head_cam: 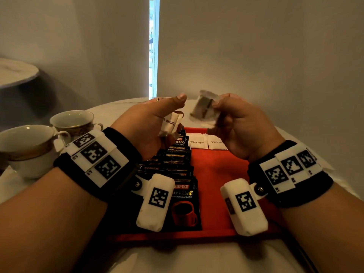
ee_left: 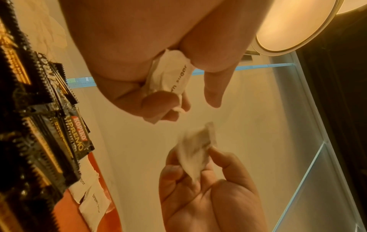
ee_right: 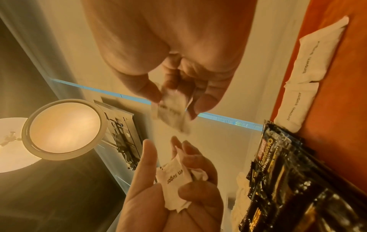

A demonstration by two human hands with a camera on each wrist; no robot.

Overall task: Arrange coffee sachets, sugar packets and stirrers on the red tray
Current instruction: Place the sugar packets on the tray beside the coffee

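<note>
My left hand (head_cam: 157, 123) is raised above the far end of the red tray (head_cam: 218, 174) and grips several white brown-sugar packets (head_cam: 169, 125) in curled fingers, thumb stretched out. To its right my right hand (head_cam: 230, 119) pinches a single sugar packet (head_cam: 204, 105), blurred by motion. In the left wrist view the held packets (ee_left: 170, 75) sit in the palm; in the right wrist view the pinched packet (ee_right: 172, 109) hangs from the fingertips. A row of black Kopiko coffee sachets (head_cam: 177, 166) lies overlapped along the tray's left side. Two sugar packets (head_cam: 206, 141) lie flat at its far end.
Two gold-rimmed white teacups (head_cam: 29, 146) stand on the white round table (head_cam: 197, 259) left of the tray. A second marble table (head_cam: 15, 71) stands far left. Grey curtains hang behind. The tray's right half shows bare red.
</note>
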